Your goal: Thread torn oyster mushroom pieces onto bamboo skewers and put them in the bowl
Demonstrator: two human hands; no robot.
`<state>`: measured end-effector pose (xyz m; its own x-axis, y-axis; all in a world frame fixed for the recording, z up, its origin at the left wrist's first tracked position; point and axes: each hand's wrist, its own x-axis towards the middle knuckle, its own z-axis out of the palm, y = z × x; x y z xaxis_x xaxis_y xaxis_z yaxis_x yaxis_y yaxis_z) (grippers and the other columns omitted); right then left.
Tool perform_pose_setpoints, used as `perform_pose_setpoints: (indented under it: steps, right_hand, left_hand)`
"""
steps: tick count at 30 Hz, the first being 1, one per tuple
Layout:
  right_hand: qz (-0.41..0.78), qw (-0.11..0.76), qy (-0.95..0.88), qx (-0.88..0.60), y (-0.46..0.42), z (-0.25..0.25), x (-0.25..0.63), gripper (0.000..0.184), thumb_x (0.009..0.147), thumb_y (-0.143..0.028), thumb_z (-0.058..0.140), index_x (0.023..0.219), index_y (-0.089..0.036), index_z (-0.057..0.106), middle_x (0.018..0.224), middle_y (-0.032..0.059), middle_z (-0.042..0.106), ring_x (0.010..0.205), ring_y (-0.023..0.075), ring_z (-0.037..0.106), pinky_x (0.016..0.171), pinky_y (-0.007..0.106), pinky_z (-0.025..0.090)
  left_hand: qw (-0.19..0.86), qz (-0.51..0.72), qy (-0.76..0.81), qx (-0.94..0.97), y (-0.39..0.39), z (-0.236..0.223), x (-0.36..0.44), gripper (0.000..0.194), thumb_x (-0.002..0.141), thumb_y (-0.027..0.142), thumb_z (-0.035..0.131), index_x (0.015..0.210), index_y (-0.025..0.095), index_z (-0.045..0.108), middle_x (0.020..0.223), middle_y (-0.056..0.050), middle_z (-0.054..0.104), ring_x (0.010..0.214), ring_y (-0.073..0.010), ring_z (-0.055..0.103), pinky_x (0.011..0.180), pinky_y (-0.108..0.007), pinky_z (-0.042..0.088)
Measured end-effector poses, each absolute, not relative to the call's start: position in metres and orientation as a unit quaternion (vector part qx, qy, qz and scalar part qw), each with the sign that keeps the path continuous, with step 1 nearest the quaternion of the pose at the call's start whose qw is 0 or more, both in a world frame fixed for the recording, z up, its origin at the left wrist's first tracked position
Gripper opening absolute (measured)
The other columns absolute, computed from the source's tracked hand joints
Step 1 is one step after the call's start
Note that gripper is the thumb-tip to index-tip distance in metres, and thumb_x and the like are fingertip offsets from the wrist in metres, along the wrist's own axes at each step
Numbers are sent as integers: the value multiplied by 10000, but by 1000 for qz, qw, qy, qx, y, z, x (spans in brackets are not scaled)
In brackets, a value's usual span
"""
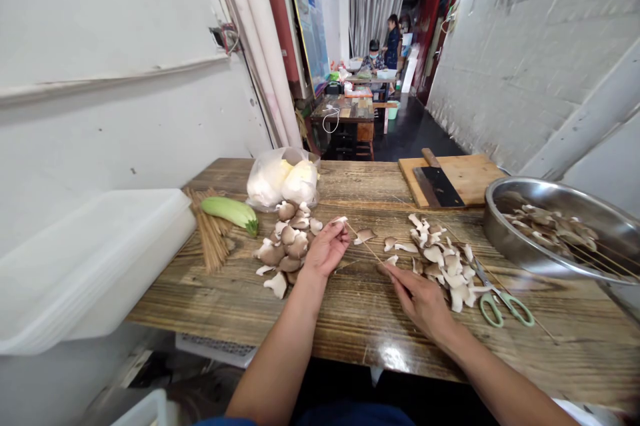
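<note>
My left hand [329, 247] is closed, pinching a small piece of oyster mushroom [342, 220] at the upper end of a thin wooden skewer [367, 247]. Lower down the skewer, my right hand [417, 298] grips it between thumb and fingers. Left of my left hand lies a heap of whole oyster mushrooms [287, 249], brown caps and pale stems. A pile of torn mushroom pieces [450, 269] sits beside my right hand. Green-handled scissors [505, 303] rest against that pile. A few loose pieces lie on the wooden table [360, 319] between the two heaps.
At left are stacked white trays [125, 259], a bundle of skewers [207, 233] and a green zucchini [231, 213]. Behind stands a bag of pale vegetables [283, 179]. A cleaver [440, 186] lies on a cutting board [480, 173]. A steel basin [520, 256] at right holds skewered mushrooms.
</note>
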<state>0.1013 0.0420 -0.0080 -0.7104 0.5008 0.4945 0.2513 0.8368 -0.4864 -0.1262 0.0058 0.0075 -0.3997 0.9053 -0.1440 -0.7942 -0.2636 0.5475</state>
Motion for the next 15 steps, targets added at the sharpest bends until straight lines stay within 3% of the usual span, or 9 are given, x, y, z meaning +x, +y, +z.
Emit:
perform_pose_setpoints:
  steps: [15]
  right_hand:
    - [191, 322, -905, -204, 42, -8, 101, 353, 896, -163, 426, 1213, -209, 574, 1055, 73, 694, 871, 173, 684, 783, 283, 557]
  left_hand:
    - [543, 796, 261, 62, 4, 8, -126, 71, 724, 88, 655, 763, 120, 605, 766, -22, 581, 691, -72, 514, 568, -180, 407]
